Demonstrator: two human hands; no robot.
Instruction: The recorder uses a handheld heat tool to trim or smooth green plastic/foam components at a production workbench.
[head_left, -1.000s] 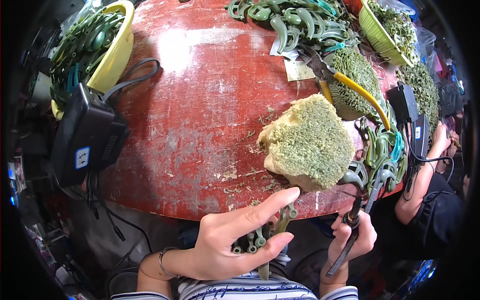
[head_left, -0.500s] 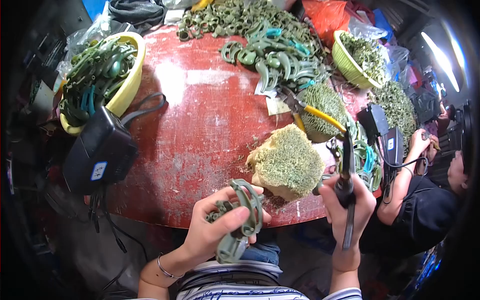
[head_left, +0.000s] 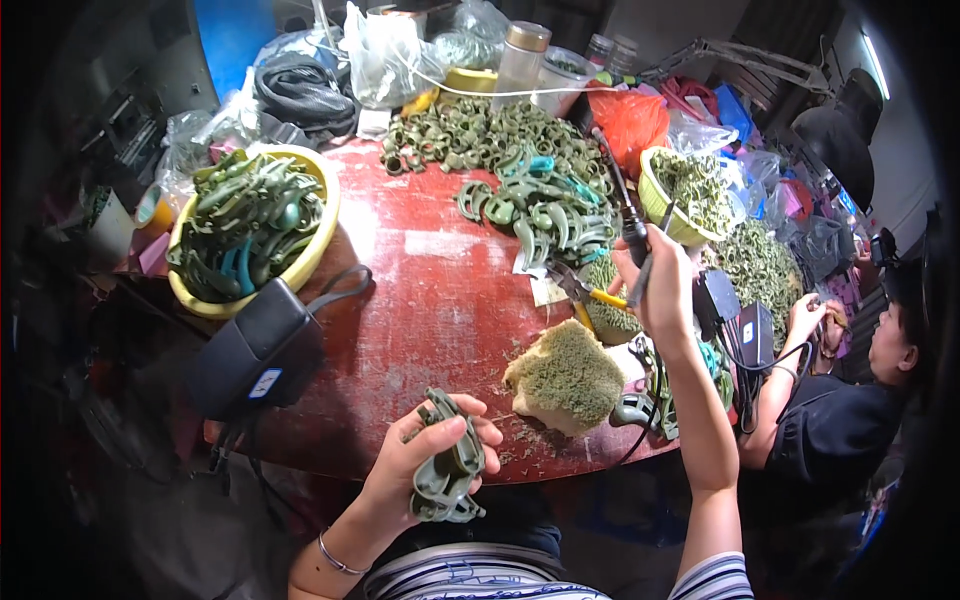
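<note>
My left hand (head_left: pixel 400 450) holds a few curved green wax-like pieces (head_left: pixel 447 485), thumb pressed over them, near the table's front edge. My right hand (head_left: pixel 665 290) is raised over the right side of the table. Its fingers are closed round a black-handled pen-like tool (head_left: pixel 633 228) with a long thin shaft, and a slim grey blade-like tool lies along it. Below that hand sits a yellowish block (head_left: pixel 570 380) topped with rough green bits. Yellow-handled pliers (head_left: pixel 603 297) lie just behind the block.
Piles of green rings (head_left: pixel 480 135) and curved pieces (head_left: pixel 565 225) cover the far table. A yellow basket (head_left: pixel 325 235) of green parts stands left, behind a black box (head_left: pixel 255 345) with a strap. Another basket (head_left: pixel 655 205), black adapters (head_left: pixel 755 330) with cords and a co-worker (head_left: pixel 840 410) are at right.
My right hand has moved up and away with its tools, from beside the block to over the pliers. My left hand has turned the green pieces and lowered slightly. The view has tilted up.
</note>
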